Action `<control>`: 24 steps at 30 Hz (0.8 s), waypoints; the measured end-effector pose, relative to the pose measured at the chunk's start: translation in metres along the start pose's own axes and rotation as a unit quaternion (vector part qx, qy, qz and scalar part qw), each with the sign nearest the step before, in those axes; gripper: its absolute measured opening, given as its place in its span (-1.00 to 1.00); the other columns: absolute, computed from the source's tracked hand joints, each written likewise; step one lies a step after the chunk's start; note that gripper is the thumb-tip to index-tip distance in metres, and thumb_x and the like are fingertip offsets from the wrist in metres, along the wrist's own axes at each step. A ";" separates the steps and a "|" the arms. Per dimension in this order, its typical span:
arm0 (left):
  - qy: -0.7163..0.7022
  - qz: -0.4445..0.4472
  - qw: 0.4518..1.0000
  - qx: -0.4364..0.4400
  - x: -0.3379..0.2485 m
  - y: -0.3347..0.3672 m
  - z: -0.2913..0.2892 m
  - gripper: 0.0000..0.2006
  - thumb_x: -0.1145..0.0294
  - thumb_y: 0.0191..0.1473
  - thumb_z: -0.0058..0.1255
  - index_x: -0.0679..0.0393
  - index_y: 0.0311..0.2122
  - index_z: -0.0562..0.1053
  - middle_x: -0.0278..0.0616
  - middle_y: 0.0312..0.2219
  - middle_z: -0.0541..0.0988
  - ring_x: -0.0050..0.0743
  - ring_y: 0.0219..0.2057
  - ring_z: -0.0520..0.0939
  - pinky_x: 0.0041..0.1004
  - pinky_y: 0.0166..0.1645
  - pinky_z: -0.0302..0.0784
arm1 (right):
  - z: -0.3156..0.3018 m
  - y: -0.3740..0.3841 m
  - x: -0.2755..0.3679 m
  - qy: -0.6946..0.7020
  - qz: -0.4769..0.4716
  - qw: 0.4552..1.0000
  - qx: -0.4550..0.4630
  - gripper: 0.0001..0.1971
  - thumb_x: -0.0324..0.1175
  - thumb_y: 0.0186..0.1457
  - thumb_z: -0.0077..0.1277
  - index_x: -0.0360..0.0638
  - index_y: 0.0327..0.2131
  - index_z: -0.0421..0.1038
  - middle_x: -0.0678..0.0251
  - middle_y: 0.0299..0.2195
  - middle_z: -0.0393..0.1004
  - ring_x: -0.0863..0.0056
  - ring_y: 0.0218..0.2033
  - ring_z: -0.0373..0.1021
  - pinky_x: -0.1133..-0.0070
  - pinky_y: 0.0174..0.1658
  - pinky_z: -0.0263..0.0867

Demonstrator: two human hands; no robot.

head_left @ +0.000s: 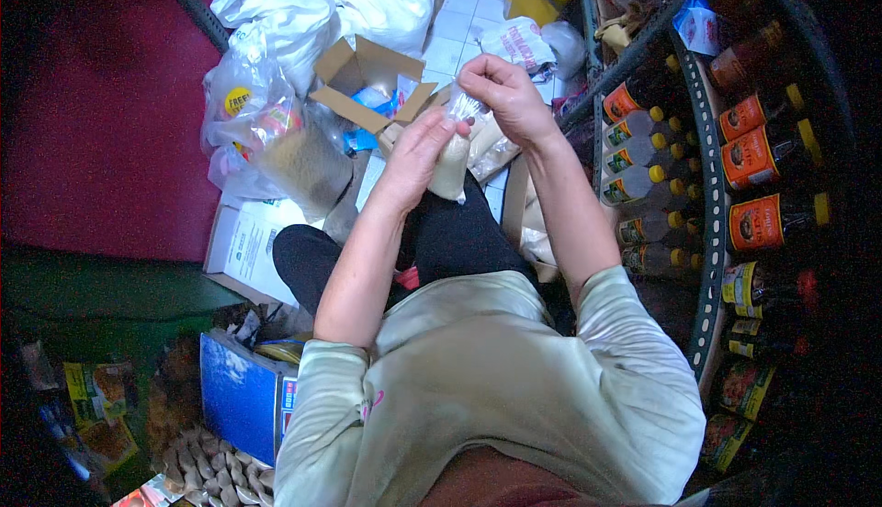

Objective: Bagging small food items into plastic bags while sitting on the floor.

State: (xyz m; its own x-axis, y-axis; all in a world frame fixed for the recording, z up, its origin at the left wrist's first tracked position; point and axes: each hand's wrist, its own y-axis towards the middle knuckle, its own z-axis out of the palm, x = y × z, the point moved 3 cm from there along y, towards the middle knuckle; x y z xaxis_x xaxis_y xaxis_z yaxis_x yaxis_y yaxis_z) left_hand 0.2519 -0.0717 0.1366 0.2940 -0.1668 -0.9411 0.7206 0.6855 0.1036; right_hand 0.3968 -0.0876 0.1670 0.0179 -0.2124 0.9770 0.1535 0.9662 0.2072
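**Soft, filled clear bag [449,171], gathered at the neck**

The clear bag lies to the right of the open cardboard box [350,110] and a little nearer the wearer, with a dark trouser leg [457,230] behind its lower end. Its pale filling looks fine-grained, though too small to name.

The left hand [413,156], near the box's front right corner, is closed round the upper part of the bag, with fingers and thumb meeting near the neck. The right hand [507,95], to the right of the box, is curled almost to a fist, its fingertips pinching the gathered plastic at the top.

I would expect the bag to be fairly light but bottom-heavy, soft and yielding in the body, with loose filling that shifts when squeezed. The thin plastic is likely slippery and could split under a nail or a hard pull. The best hold seems to be a firm pinch on the twisted neck, with a second hand wrapped just below it where the filling starts; pressing hard on the full part would push the filling toward the opening.

The long axis runs along the right side of the box. The neck points away from the wearer and slightly right; the full, rounded end points back toward the wearer.
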 end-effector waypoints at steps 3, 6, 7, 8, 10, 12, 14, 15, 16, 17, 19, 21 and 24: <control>0.080 -0.002 0.996 -0.027 0.002 -0.005 -0.002 -0.79 0.33 0.09 -0.21 0.23 -0.41 0.42 -0.31 -0.41 0.40 -0.57 -0.34 0.39 -0.58 -0.20 0.26 | 0.002 -0.009 -0.026 0.148 0.031 0.987 -0.059 -0.88 -0.37 0.01 -0.03 -0.22 -0.43 0.34 0.43 -0.50 0.37 0.69 -0.52 0.26 0.73 -0.41 0.19; 0.232 0.071 0.970 -0.015 -0.009 -0.008 0.002 -0.78 0.34 0.11 -0.24 0.25 -0.39 0.40 -0.29 -0.42 0.41 -0.60 -0.33 0.40 -0.59 -0.20 0.28 | 0.008 -0.031 -0.057 0.269 -0.005 0.953 -0.138 -0.86 -0.34 0.03 -0.04 -0.21 -0.41 0.33 0.39 -0.43 0.35 0.68 -0.42 0.26 0.71 -0.29 0.17; 0.167 0.106 0.980 -0.029 -0.012 -0.011 0.001 -0.78 0.34 0.12 -0.24 0.25 -0.39 0.40 -0.29 -0.41 0.43 -0.60 -0.32 0.41 -0.59 -0.19 0.28 | 0.008 -0.039 -0.073 0.288 0.014 0.948 -0.137 -0.80 -0.28 0.04 -0.05 -0.22 -0.34 0.32 0.33 -0.38 0.36 0.62 -0.33 0.27 0.69 -0.20 0.15; 0.100 0.139 0.984 -0.042 -0.015 -0.015 0.000 -0.78 0.33 0.13 -0.24 0.25 -0.39 0.39 -0.29 -0.40 0.44 -0.60 -0.31 0.42 -0.59 -0.18 0.28 | 0.009 -0.049 -0.092 0.307 0.034 0.941 -0.136 -0.74 -0.23 0.06 -0.06 -0.22 -0.28 0.32 0.27 -0.32 0.36 0.56 -0.24 0.27 0.66 -0.11 0.13; 0.041 0.138 0.988 -0.055 -0.026 -0.018 0.003 -0.78 0.31 0.14 -0.23 0.25 -0.37 0.37 -0.25 -0.39 0.47 -0.58 -0.28 0.44 -0.56 -0.14 0.29 | 0.028 -0.077 -0.135 0.382 0.151 0.899 -0.152 -0.51 0.02 0.07 -0.20 -0.25 -0.13 0.26 0.11 -0.24 0.36 0.37 -0.16 0.31 0.48 -0.07 0.20; -0.058 0.184 0.980 -0.053 -0.041 -0.026 0.005 -0.79 0.30 0.14 -0.23 0.24 -0.35 0.35 -0.23 -0.39 0.47 -0.54 -0.27 0.44 -0.52 -0.11 0.30 | 0.063 -0.103 -0.094 0.559 0.244 0.783 0.122 -0.33 0.21 0.05 -0.39 -0.24 -0.05 0.20 -0.02 -0.20 0.35 0.22 -0.16 0.34 0.26 -0.09 0.24; -0.048 0.189 0.979 -0.052 -0.046 -0.028 0.009 -0.80 0.30 0.14 -0.23 0.22 -0.37 0.33 -0.17 -0.36 0.47 -0.50 -0.25 0.44 -0.48 -0.10 0.32 | 0.071 -0.105 -0.078 0.562 0.213 0.774 0.199 -0.24 0.30 0.01 -0.48 -0.26 -0.08 0.22 -0.03 -0.26 0.37 0.17 -0.29 0.40 0.23 -0.23 0.32; -0.077 0.217 0.971 -0.058 -0.049 -0.030 0.010 -0.80 0.30 0.14 -0.23 0.22 -0.38 0.32 -0.13 -0.33 0.46 -0.47 -0.24 0.44 -0.46 -0.09 0.31 | 0.068 -0.103 -0.074 0.608 0.182 0.745 0.204 -0.24 0.31 0.00 -0.48 -0.27 -0.09 0.23 -0.02 -0.29 0.39 0.18 -0.33 0.40 0.28 -0.25 0.33; -0.104 0.245 0.962 -0.062 -0.052 -0.029 0.010 -0.80 0.30 0.14 -0.24 0.21 -0.39 0.32 -0.09 -0.30 0.46 -0.45 -0.23 0.44 -0.44 -0.08 0.31 | 0.065 -0.097 -0.065 0.651 0.149 0.714 0.209 -0.23 0.32 -0.01 -0.48 -0.27 -0.11 0.24 -0.01 -0.32 0.40 0.18 -0.36 0.41 0.33 -0.26 0.34; -0.129 0.239 0.960 -0.075 -0.053 -0.028 0.005 -0.81 0.29 0.13 -0.23 0.20 -0.41 0.32 -0.07 -0.25 0.43 -0.38 -0.19 0.43 -0.37 -0.05 0.30 | 0.061 -0.094 -0.057 0.597 0.128 0.770 0.186 -0.29 0.25 -0.02 -0.29 -0.28 -0.09 0.18 0.05 -0.29 0.38 0.33 -0.38 0.41 0.44 -0.29 0.35; -0.185 0.223 0.953 -0.089 -0.062 -0.027 -0.004 -0.81 0.29 0.12 -0.21 0.19 -0.41 0.32 -0.10 -0.25 0.43 -0.35 -0.17 0.42 -0.34 -0.03 0.28 | 0.058 -0.092 -0.030 0.390 0.017 0.920 0.034 -0.34 0.15 -0.03 -0.15 -0.26 -0.07 0.14 0.10 -0.27 0.35 0.39 -0.35 0.39 0.47 -0.26 0.32; -0.278 0.199 0.933 -0.113 -0.067 -0.023 -0.005 -0.83 0.29 0.10 -0.17 0.17 -0.42 0.32 -0.15 -0.26 0.42 -0.31 -0.14 0.40 -0.31 -0.01 0.27 | 0.038 -0.098 -0.021 -0.038 -0.182 0.969 -0.163 -0.29 -0.09 -0.16 0.15 -0.21 -0.02 0.02 0.23 -0.20 0.27 0.47 -0.25 0.31 0.56 -0.17 0.23; -0.301 0.188 0.932 -0.074 -0.069 -0.020 -0.004 -0.84 0.30 0.09 -0.16 0.16 -0.42 0.31 -0.15 -0.29 0.42 -0.30 -0.14 0.39 -0.32 -0.02 0.28 | 0.033 -0.101 -0.032 -0.165 -0.244 0.944 -0.146 -0.23 -0.08 -0.22 0.20 -0.21 0.00 0.01 0.23 -0.19 0.27 0.41 -0.20 0.28 0.56 -0.12 0.19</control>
State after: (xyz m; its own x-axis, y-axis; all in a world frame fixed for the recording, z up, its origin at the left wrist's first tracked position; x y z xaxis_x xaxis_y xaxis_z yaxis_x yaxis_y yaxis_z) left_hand 0.2151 -0.0711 0.1982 0.8397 -0.2312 -0.4913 0.4136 0.8587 0.3027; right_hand 0.3481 -0.1735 0.1166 -0.4276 -0.5182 0.7407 0.3298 0.6734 0.6616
